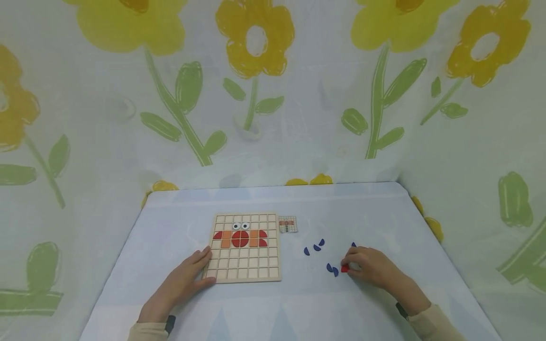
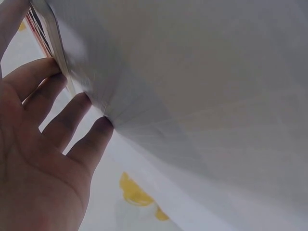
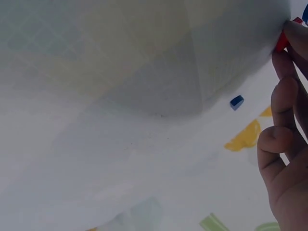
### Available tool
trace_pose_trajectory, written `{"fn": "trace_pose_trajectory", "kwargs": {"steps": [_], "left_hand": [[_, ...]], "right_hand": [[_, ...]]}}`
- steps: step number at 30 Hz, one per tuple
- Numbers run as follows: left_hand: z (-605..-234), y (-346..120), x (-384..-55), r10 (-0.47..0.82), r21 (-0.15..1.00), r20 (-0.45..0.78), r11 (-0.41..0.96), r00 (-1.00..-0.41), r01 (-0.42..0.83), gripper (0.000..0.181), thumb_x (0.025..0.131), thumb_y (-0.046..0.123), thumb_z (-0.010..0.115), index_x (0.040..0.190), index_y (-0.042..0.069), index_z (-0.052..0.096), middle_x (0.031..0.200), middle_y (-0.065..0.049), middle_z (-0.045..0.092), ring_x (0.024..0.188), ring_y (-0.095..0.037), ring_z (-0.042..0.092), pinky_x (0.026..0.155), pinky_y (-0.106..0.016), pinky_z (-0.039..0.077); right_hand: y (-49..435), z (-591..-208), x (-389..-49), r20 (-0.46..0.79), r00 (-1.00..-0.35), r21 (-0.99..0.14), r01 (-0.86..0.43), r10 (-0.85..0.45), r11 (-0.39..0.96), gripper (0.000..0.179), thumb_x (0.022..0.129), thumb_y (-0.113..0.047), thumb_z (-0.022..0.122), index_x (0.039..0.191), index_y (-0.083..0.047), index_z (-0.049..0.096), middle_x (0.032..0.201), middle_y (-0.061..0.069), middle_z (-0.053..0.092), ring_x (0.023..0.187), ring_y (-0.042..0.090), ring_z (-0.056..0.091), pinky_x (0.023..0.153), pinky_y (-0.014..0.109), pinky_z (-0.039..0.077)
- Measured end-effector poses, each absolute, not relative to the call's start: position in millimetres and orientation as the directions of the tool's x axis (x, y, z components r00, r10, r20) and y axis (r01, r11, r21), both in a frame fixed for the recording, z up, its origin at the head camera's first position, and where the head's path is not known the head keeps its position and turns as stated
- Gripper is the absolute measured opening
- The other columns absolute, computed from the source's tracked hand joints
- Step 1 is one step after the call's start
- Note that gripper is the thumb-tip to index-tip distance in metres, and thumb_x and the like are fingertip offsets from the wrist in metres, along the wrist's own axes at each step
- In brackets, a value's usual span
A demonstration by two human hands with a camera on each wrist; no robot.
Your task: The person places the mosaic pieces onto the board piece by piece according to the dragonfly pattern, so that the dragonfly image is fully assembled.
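Right hand (image 1: 368,266): fingers curled, pinching a red piece (image 1: 344,268) on the table (image 1: 298,303), right of the board.
Left hand (image 1: 183,282): fingers spread flat against the wooden grid board (image 1: 245,274) at its near-left corner, apparently steadying it.
Board: red and orange tiles with two eyes fill its upper rows.
Loose stock: blue half-round pieces (image 1: 317,247) lie scattered just beside the right hand, within easy reach.
Pattern card (image 1: 287,224): just past the board's far-right corner.

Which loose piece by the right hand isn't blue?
The red piece pinched at the right hand fingertips. The other loose pieces on the table are blue half-rounds.
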State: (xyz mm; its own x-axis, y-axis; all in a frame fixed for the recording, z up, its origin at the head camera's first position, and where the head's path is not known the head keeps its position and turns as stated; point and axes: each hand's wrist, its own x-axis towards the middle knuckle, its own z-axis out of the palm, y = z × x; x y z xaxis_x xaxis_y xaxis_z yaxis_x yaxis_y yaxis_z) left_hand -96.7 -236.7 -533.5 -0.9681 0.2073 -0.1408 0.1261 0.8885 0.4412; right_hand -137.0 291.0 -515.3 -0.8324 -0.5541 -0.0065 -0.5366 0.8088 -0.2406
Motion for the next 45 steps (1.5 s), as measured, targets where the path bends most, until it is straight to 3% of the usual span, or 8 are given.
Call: {"fn": "trace_pose_trajectory", "kwargs": {"steps": [8, 17, 25, 32, 45], "left_hand": [[-536, -239, -96, 0.225, 0.438, -0.119, 0.886, -0.967, 0.152, 0.087, 0.087, 0.058, 0.072, 0.155, 0.012, 0.042, 0.164, -0.005, 0.033, 0.149, -0.037, 0.029, 0.118, -0.057, 0.032], [-536, -243, -93, 0.206, 0.431, -0.125, 0.892, -0.970, 0.134, 0.088, 0.087, 0.060, 0.071, 0.155, 0.012, 0.043, 0.163, -0.005, 0.034, 0.148, -0.037, 0.032, 0.117, -0.057, 0.034], [-536, -246, -88, 0.193, 0.428, -0.123, 0.895, -0.973, 0.123, 0.086, 0.087, 0.057, 0.073, 0.154, 0.011, 0.044, 0.163, -0.006, 0.035, 0.147, -0.036, 0.035, 0.116, -0.056, 0.037], [-540, -243, -87, 0.210, 0.418, -0.093, 0.896, -0.973, 0.153, 0.083, 0.089, 0.056, 0.071, 0.153, 0.009, 0.046, 0.160, -0.007, 0.039, 0.146, -0.037, 0.036, 0.115, -0.056, 0.038], [-534, -240, -88, 0.234, 0.440, -0.086, 0.881, -0.968, 0.174, 0.080, 0.091, 0.048, 0.073, 0.153, 0.007, 0.045, 0.161, -0.007, 0.039, 0.146, -0.037, 0.037, 0.115, -0.056, 0.037]], "right_hand": [[288, -513, -136, -0.019, -0.836, -0.209, -0.533, -0.548, 0.820, 0.022, 0.078, -0.019, 0.089, 0.097, -0.023, 0.080, 0.092, -0.015, 0.066, 0.082, 0.005, 0.060, 0.075, 0.026, 0.060], [282, -511, -137, 0.067, -0.810, -0.220, -0.582, -0.583, 0.783, 0.019, 0.079, -0.020, 0.088, 0.095, -0.022, 0.078, 0.089, -0.014, 0.065, 0.077, 0.002, 0.056, 0.071, 0.023, 0.058], [267, -506, -143, 0.125, -0.795, -0.264, -0.603, -0.593, 0.753, 0.020, 0.081, -0.022, 0.087, 0.097, -0.023, 0.076, 0.093, -0.013, 0.066, 0.083, 0.009, 0.064, 0.076, 0.023, 0.060], [250, -509, -149, 0.175, -0.788, -0.257, -0.615, -0.590, 0.745, 0.022, 0.079, -0.026, 0.086, 0.097, -0.025, 0.073, 0.094, -0.015, 0.064, 0.083, 0.004, 0.061, 0.075, 0.020, 0.059], [197, -505, -172, 0.300, -0.683, -0.277, -0.731, -0.666, 0.624, 0.023, 0.081, -0.022, 0.085, 0.102, -0.024, 0.074, 0.099, -0.013, 0.067, 0.086, 0.012, 0.066, 0.077, 0.021, 0.059]]}}
